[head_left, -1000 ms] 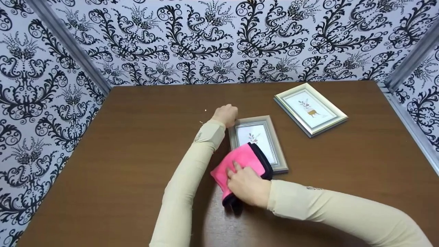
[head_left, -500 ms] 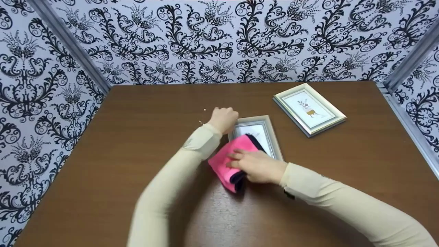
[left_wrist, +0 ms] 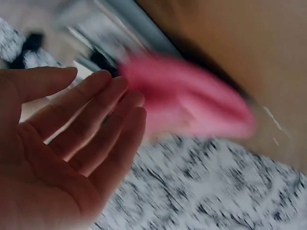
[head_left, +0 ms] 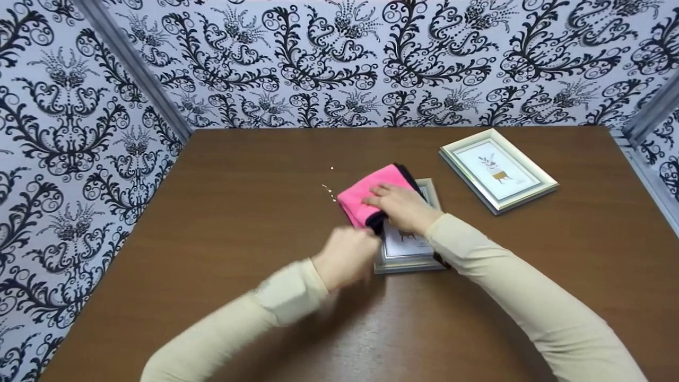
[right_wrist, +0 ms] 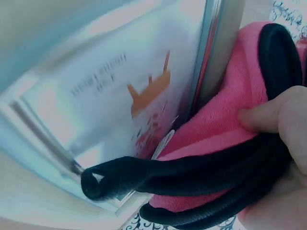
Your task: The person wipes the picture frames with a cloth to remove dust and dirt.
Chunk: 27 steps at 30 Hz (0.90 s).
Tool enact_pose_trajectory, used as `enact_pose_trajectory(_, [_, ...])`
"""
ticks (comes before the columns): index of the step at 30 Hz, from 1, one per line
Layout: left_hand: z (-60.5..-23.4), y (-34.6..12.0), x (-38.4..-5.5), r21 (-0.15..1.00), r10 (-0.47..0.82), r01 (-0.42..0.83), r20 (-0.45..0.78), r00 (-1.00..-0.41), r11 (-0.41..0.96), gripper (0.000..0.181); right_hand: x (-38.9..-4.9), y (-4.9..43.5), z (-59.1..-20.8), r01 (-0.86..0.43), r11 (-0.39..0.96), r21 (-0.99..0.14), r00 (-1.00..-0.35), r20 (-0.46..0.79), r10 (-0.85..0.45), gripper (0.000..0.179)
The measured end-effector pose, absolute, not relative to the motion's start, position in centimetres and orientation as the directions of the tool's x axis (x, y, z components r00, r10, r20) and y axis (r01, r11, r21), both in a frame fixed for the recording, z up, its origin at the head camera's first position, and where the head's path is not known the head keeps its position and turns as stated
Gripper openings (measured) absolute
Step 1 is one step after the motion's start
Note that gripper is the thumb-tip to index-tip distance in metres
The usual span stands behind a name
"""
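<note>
A folded pink cloth (head_left: 374,188) with black edging lies over the upper left part of a picture frame (head_left: 408,263) on the table. My right hand (head_left: 406,207) holds this cloth; in the right wrist view its thumb (right_wrist: 259,117) presses into the pink pile, and a plant drawing shows under the frame's glass (right_wrist: 96,100). Beside the frame's lower left side is my left hand (head_left: 347,257), blurred. The left wrist view shows that hand (left_wrist: 81,139) with loosely bent fingers and nothing in them, near the cloth (left_wrist: 187,96). Whether it touches the frame, I cannot tell.
A second picture frame (head_left: 498,172) lies face up at the back right of the brown table (head_left: 254,212). Small white specks (head_left: 330,192) are scattered left of the cloth. Patterned wall panels (head_left: 345,63) close off the back and sides.
My right hand has moved the cloth up over the frame toward its upper left corner. My left hand has left that corner and come down toward the lower left side.
</note>
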<state>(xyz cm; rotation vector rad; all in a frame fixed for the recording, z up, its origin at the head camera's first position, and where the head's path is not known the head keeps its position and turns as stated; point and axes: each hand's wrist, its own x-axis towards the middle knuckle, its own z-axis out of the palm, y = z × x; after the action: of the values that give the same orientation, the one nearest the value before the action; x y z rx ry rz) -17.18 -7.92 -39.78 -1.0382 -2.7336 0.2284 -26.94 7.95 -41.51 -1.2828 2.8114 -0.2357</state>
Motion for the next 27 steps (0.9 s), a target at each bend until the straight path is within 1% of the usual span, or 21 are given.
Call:
enact_pose_trajectory(1, [-40.2,-7.5,-16.6,-0.193,0.679,0.653,0.133,-0.722,0.732,0.009,-27.2,7.9,-41.5,-0.737,0.654,-0.170,-0.665,0.011,-0.747,0.058])
enact_pose_trajectory(3, [-41.1,-6.8,-15.8,-0.192,0.697,0.671,0.143,-0.703,0.716,0.009,-27.6,7.8,-41.6,-0.712,0.670,-0.208,-0.683,-0.016,-0.731,0.058])
enact_pose_trajectory(7, [-42.8,-6.1,-15.1,-0.249,0.727,0.686,0.155,-0.669,0.684,0.011,-27.7,7.6,-41.7,-0.672,0.690,-0.269,-0.705,-0.053,-0.708,0.057])
enact_pose_trajectory(10, [-43.7,-5.9,-15.0,-0.306,0.752,0.692,0.155,-0.641,0.653,0.013,-27.1,7.7,-41.6,-0.654,0.693,-0.303,-0.706,-0.083,-0.703,0.059])
enact_pose_trajectory(13, [-44.1,-5.8,-15.0,-0.376,0.781,0.693,0.173,-0.600,0.615,0.012,-26.0,8.1,-41.2,-0.654,0.676,-0.339,-0.690,-0.099,-0.717,0.060])
enact_pose_trajectory(15, [-44.2,-5.9,-15.0,-0.418,0.795,0.686,0.185,-0.577,0.595,0.011,-25.2,8.4,-40.8,-0.682,0.645,-0.344,-0.663,-0.082,-0.744,0.059])
enact_pose_trajectory(18, [-44.4,-5.9,-14.8,-0.478,0.812,0.668,0.199,-0.549,0.569,0.010,-24.4,8.5,-40.6,-0.736,0.597,-0.320,-0.620,-0.037,-0.784,0.053])
enact_pose_trajectory(20, [-44.5,-5.9,-14.8,-0.498,0.817,0.661,0.204,-0.540,0.561,0.010,-24.2,8.3,-40.7,-0.755,0.587,-0.291,-0.610,-0.015,-0.792,0.047])
enact_pose_trajectory(22, [-44.6,-5.8,-14.7,-0.509,0.819,0.657,0.205,-0.535,0.556,0.011,-24.5,8.0,-40.9,-0.748,0.606,-0.268,-0.626,-0.017,-0.780,0.046])
enact_pose_trajectory(23, [-44.6,-5.8,-14.7,-0.504,0.820,0.660,0.206,-0.534,0.557,0.011,-24.7,7.8,-41.1,-0.732,0.628,-0.265,-0.644,-0.033,-0.764,0.046])
enact_pose_trajectory(27, [-44.5,-5.7,-14.7,-0.443,0.814,0.692,0.199,-0.545,0.571,0.010,-26.5,6.8,-41.6,-0.637,0.731,-0.245,-0.724,-0.135,-0.677,0.059])
